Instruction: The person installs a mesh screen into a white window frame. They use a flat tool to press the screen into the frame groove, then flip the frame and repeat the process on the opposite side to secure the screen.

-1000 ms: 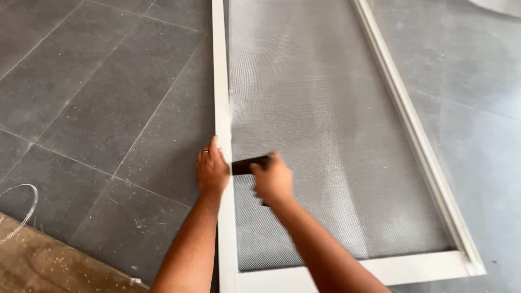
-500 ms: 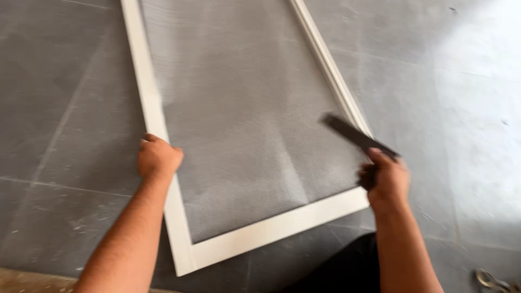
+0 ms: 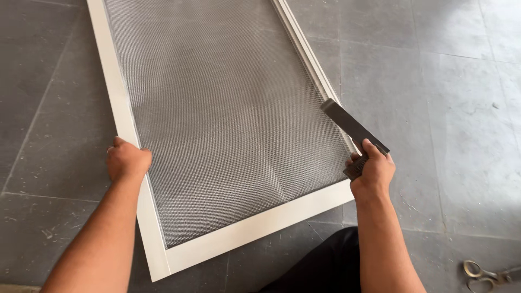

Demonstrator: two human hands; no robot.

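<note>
A white window-screen frame (image 3: 255,225) with grey mesh (image 3: 228,108) lies tilted over the grey tiled floor. My left hand (image 3: 128,160) grips the frame's left rail near the lower corner. My right hand (image 3: 372,172) is closed on a flat dark blade tool (image 3: 350,123), a long rectangular cutter. The tool points up and to the left, its tip resting by the frame's right rail (image 3: 306,59). My right hand sits against the frame's lower right corner.
Grey floor tiles (image 3: 445,108) surround the frame on all sides. A pair of scissors (image 3: 485,274) lies on the floor at the bottom right. My dark-clothed knee (image 3: 320,266) shows below the frame's bottom rail.
My right hand with the tool went from the left rail across to the right rail. The frame has swung, its lower end now toward me. My left hand stays on the left rail.
</note>
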